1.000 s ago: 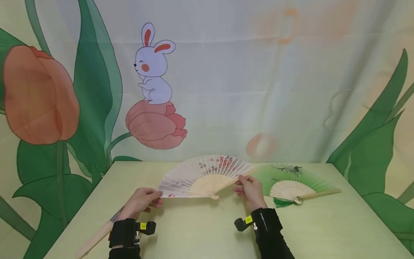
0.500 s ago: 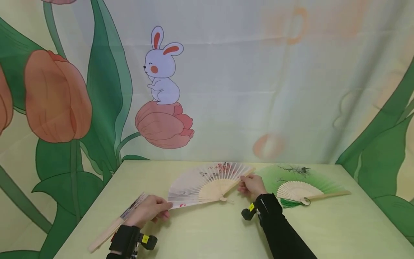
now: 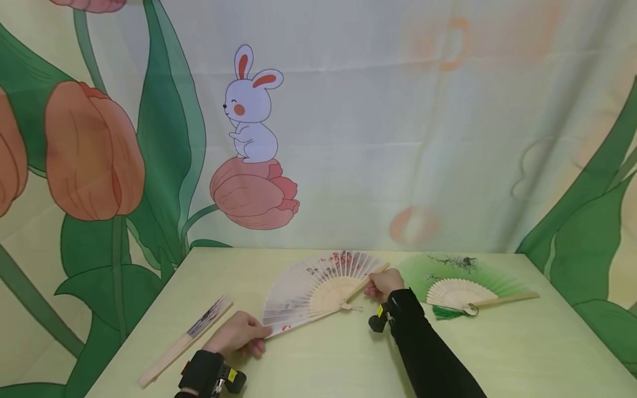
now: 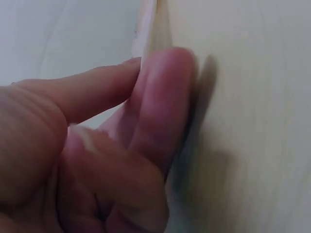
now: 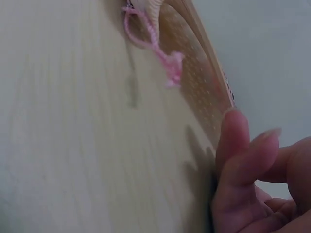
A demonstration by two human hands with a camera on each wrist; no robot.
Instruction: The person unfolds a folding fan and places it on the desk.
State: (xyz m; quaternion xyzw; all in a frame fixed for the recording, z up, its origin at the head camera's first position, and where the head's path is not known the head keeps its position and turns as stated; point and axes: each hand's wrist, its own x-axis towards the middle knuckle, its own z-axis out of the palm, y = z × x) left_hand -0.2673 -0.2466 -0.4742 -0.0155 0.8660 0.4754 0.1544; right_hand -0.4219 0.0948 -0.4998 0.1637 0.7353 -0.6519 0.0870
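A white folding fan point(image 3: 293, 296) with red blossoms and pale wooden ribs is spread out at the middle of the table. My left hand point(image 3: 241, 333) pinches its lower left edge between thumb and fingers; the left wrist view shows the thin edge of the fan point(image 4: 149, 36) caught there, close over the tabletop. My right hand point(image 3: 385, 284) pinches the wooden guard stick on the fan's right side. A short pink cord point(image 5: 167, 63) dangles from the fan's pivot in the right wrist view.
A green folding fan point(image 3: 463, 276) with a green tassel point(image 3: 448, 313) lies spread on the right, just past my right hand. A folded fan point(image 3: 184, 342) lies slantwise at the left, beside my left wrist. A printed curtain point(image 3: 348, 138) hangs behind the table point(image 3: 318, 365).
My left hand has moved down toward me, swinging the white fan's left edge lower and bringing the fan down close to the table. The head view has shifted slightly; the folded fan is now fully uncovered.
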